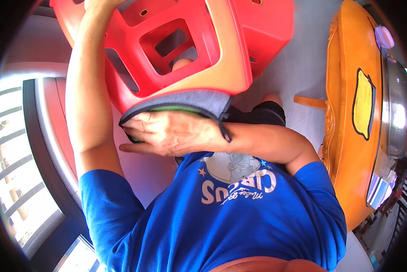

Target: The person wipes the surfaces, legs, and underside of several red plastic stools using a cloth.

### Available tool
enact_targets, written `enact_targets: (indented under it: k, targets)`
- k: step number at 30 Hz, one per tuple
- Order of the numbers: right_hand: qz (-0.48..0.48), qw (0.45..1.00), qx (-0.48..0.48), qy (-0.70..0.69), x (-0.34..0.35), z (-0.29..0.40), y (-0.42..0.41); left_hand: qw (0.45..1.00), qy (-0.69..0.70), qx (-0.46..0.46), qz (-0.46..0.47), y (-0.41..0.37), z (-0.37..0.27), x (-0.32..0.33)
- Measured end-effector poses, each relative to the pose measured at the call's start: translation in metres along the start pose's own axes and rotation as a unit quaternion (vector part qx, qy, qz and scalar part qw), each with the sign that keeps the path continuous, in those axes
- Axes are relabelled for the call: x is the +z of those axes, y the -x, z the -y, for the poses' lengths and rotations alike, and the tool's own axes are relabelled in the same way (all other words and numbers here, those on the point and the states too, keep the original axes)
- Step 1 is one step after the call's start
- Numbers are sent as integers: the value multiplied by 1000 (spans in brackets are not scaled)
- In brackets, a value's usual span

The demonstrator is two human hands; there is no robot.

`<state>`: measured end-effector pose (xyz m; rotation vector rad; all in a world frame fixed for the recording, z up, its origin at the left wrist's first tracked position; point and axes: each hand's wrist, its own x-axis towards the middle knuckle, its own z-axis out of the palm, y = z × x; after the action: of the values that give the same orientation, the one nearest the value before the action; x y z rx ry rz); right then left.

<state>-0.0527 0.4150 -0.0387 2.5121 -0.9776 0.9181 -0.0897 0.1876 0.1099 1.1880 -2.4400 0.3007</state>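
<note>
A red plastic stool (pixel 162 80) is tilted in front of me, its openwork frame and openings towards the camera. My left arm reaches along its left side; my left hand (pixel 103 2) is at the top edge, mostly cut off, so its grip is hidden. My right hand (pixel 173 132) holds a grey cloth (pixel 193 98) with black edging, a small loop and a green underside. The cloth touches the stool's near edge. Some of the right fingers are hidden in its fold.
Another red plastic piece (pixel 268 30) stands behind the stool. At right is a carved wooden table (pixel 348 163) bearing a yellow cloth (pixel 363 103) with black edging and a perforated metal bowl (pixel 397 105). A barred window (pixel 16 163) is at left. My legs are below the stool.
</note>
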Motion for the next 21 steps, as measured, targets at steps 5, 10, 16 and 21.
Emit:
enact_targets:
  k: [5, 10, 16, 21]
  targets:
    - [54, 998, 13, 2, -15, 0, 43, 998, 38, 26, -35, 19, 1, -11]
    - [55, 965, 225, 123, -66, -4, 117, 996, 66, 19, -54, 36, 3, -24]
    - [-76, 945, 311, 68, -51, 0, 144, 990, 106, 17, -89, 55, 3, -30]
    - [-137, 947, 286, -40, -78, -45, 108, 988, 118, 30, -96, 79, 8, -44]
